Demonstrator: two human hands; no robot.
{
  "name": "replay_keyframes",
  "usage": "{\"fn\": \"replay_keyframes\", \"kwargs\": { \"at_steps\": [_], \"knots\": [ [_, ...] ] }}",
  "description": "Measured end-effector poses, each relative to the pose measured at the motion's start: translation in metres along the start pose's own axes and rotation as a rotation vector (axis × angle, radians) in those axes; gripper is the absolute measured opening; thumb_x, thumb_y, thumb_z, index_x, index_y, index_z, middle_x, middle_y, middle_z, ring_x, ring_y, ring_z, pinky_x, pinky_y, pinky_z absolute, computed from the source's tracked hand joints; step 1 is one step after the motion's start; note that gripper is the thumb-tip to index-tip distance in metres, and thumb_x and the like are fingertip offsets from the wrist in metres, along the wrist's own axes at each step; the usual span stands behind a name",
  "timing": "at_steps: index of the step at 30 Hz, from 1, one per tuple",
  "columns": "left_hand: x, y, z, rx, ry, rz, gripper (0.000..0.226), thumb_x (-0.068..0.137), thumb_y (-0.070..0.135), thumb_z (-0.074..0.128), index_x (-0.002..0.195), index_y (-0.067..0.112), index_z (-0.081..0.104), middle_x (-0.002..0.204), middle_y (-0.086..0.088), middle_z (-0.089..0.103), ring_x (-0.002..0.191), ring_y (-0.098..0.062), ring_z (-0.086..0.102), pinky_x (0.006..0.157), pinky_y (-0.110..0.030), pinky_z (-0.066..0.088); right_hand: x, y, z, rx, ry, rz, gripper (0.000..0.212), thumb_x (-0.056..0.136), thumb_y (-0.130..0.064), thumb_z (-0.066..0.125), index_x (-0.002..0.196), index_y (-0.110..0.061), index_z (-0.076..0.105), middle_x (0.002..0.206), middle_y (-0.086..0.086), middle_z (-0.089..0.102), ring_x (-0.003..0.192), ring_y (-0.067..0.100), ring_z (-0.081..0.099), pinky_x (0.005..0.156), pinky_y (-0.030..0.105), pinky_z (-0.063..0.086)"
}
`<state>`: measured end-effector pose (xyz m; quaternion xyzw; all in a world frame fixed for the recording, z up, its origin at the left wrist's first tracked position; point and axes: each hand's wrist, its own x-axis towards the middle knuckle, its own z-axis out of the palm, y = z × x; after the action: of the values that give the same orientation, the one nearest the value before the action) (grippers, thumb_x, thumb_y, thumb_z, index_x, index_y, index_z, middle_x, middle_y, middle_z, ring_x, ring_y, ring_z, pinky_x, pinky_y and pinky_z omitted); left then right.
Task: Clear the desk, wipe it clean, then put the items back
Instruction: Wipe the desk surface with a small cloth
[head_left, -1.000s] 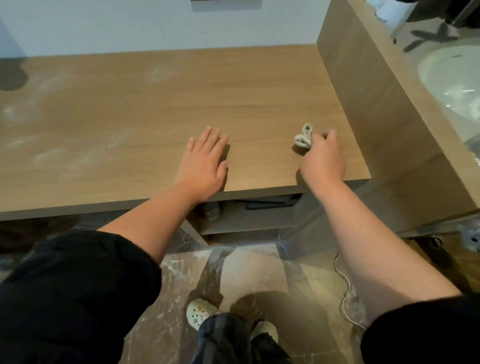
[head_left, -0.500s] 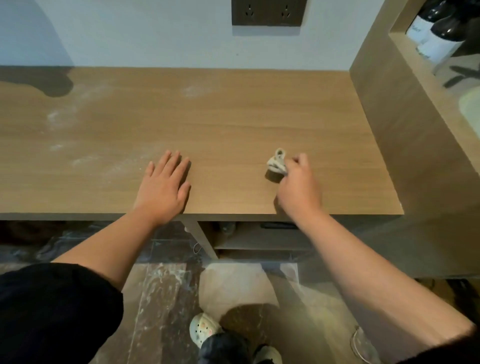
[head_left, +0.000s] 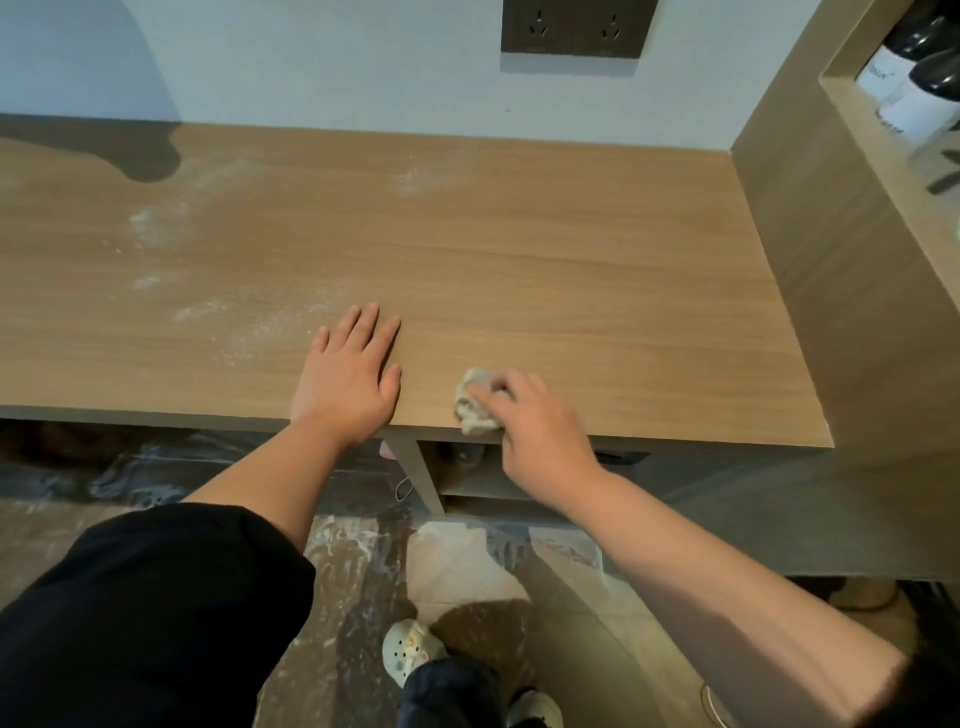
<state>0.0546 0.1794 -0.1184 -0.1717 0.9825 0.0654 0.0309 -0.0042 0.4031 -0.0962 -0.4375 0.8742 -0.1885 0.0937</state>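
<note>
Wiping stage. The counter (head_left: 571, 249) carries no items; the right hand (head_left: 535, 431) grips a crumpled cloth (head_left: 475, 400) at its near edge, centre frame. The left hand (head_left: 348, 374) lies flat, fingers straight. White dust (head_left: 156, 223) remains at left; items await return.

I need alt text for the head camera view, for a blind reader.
A right hand grips a crumpled cloth at the front edge of a wooden desk, while the left hand rests flat beside it. White dust marks the desk's left part.
</note>
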Motion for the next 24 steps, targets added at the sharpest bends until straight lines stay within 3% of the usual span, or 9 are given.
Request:
{"fn": "replay_keyframes", "kwargs": {
  "at_steps": [3,5,7,9,11,14,19,22,24],
  "knots": [
    [0.0,-0.001,0.001,0.006,0.002,0.005,0.058,0.102,0.038,0.029,0.157,0.022,0.016,0.164,-0.004,0.007,0.152,-0.021,0.001,0.122,-0.044,0.006,-0.014,-0.014,-0.007,0.261,0.056,-0.056,0.047,0.088,0.009,0.047,0.128,-0.012,0.06,0.113,0.003,0.052,0.093,0.017,0.049,0.073,0.031,0.047],
    [0.0,-0.001,0.001,0.001,0.002,0.002,0.058,0.103,0.038,0.029,0.157,0.022,0.015,0.164,-0.004,0.006,0.152,-0.021,0.0,0.122,-0.043,0.005,-0.004,-0.002,-0.027,0.379,0.24,0.159,0.036,0.093,0.002,0.045,0.123,-0.011,0.06,0.107,-0.01,0.048,0.083,0.004,0.047,0.072,0.022,0.048],
    [0.0,-0.001,0.001,0.0,0.007,0.004,0.058,0.103,0.038,0.028,0.157,0.023,0.014,0.164,-0.004,0.005,0.152,-0.02,-0.001,0.122,-0.043,0.004,0.02,0.032,-0.044,0.291,0.386,0.416,0.037,0.094,-0.001,0.044,0.127,-0.012,0.056,0.107,-0.009,0.044,0.086,0.001,0.047,0.075,0.015,0.045],
    [0.0,-0.001,0.001,-0.002,0.007,0.006,0.058,0.103,0.038,0.028,0.157,0.023,0.014,0.164,-0.003,0.005,0.152,-0.02,-0.001,0.122,-0.043,0.004,0.042,0.073,-0.053,0.064,0.389,0.622,0.049,0.089,0.002,0.045,0.134,-0.014,0.051,0.121,0.005,0.042,0.105,0.02,0.047,0.089,0.031,0.044],
    [0.0,-0.001,0.001,-0.004,0.012,0.007,0.058,0.103,0.038,0.028,0.157,0.023,0.014,0.164,-0.004,0.005,0.152,-0.02,-0.001,0.122,-0.043,0.004,0.058,0.094,-0.05,-0.025,0.339,0.744,0.05,0.086,0.004,0.048,0.133,-0.012,0.05,0.126,0.01,0.039,0.115,0.028,0.042,0.095,0.04,0.043],
    [0.001,-0.002,0.001,-0.001,0.008,0.012,0.058,0.102,0.039,0.028,0.157,0.023,0.013,0.164,-0.003,0.005,0.152,-0.02,-0.001,0.123,-0.043,0.004,0.071,0.081,-0.032,-0.028,0.308,0.65,0.056,0.085,0.003,0.053,0.137,-0.014,0.046,0.124,0.007,0.041,0.111,0.024,0.043,0.094,0.039,0.046],
    [0.001,-0.002,0.001,0.005,-0.003,0.01,0.059,0.102,0.039,0.027,0.157,0.024,0.012,0.165,-0.003,0.004,0.151,-0.02,-0.003,0.123,-0.043,0.004,0.048,0.024,-0.011,-0.002,0.118,0.272,0.06,0.087,-0.001,0.053,0.142,-0.023,0.042,0.119,0.0,0.044,0.102,0.014,0.04,0.088,0.03,0.045],
    [0.0,0.0,-0.001,-0.003,-0.016,-0.004,0.059,0.102,0.038,0.028,0.157,0.024,0.012,0.165,-0.003,0.003,0.151,-0.02,-0.003,0.123,-0.043,0.003,0.022,0.0,-0.005,0.125,-0.002,0.096,0.05,0.092,-0.002,0.049,0.136,-0.024,0.051,0.112,-0.004,0.047,0.101,0.012,0.043,0.088,0.028,0.044],
    [0.0,0.001,-0.002,-0.004,-0.018,-0.003,0.059,0.102,0.038,0.028,0.157,0.024,0.011,0.165,-0.002,0.002,0.151,-0.019,-0.004,0.123,-0.042,0.002,0.014,-0.007,-0.007,0.374,-0.069,0.122,0.043,0.092,0.003,0.045,0.126,-0.018,0.061,0.105,-0.005,0.048,0.098,0.011,0.046,0.083,0.022,0.042]
  ]
}}
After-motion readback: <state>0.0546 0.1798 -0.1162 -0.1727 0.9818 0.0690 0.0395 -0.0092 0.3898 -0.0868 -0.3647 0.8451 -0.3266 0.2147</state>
